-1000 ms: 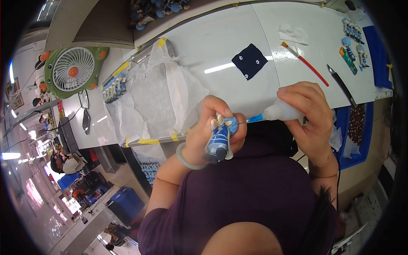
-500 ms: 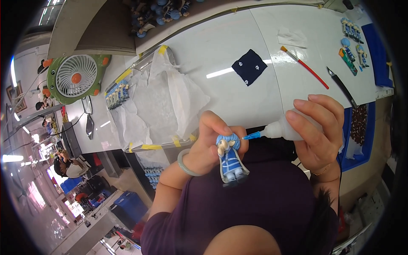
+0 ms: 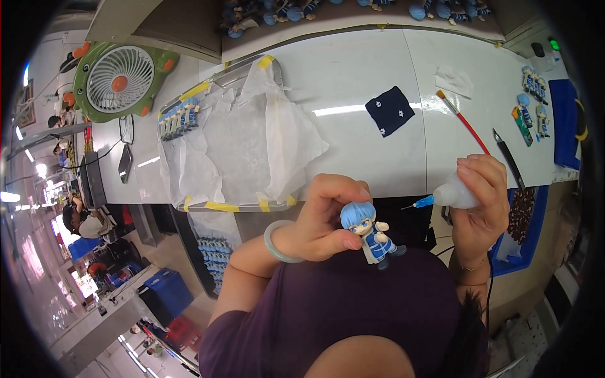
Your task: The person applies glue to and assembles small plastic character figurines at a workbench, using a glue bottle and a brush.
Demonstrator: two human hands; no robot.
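Observation:
My left hand (image 3: pixel 324 220) grips a small figurine (image 3: pixel 368 234) with blue hair and a blue and white outfit, thumb and fingers around its head. The figurine's front faces up toward me, its body tilted to the lower right. In my right hand (image 3: pixel 482 205) is a white squeeze bottle (image 3: pixel 455 193) with a blue needle tip (image 3: pixel 423 201). The needle points left at the figurine and stands a short way off it. Both hands are over my lap, at the near edge of the white table (image 3: pixel 353 151).
A paper-lined tray (image 3: pixel 236 206) with several figurines (image 3: pixel 179 120) lies left, near a green fan (image 3: pixel 120 82) and a phone (image 3: pixel 126 164). A dark cloth (image 3: pixel 389 112), brush (image 3: pixel 463 121) and craft knife (image 3: pixel 508 157) lie right. Blue bins (image 3: pixel 567 123) flank the right side.
The figurine has been turned from its back to its front and moved slightly right. The needle tip, close to its head before, has drawn away to the right with the bottle.

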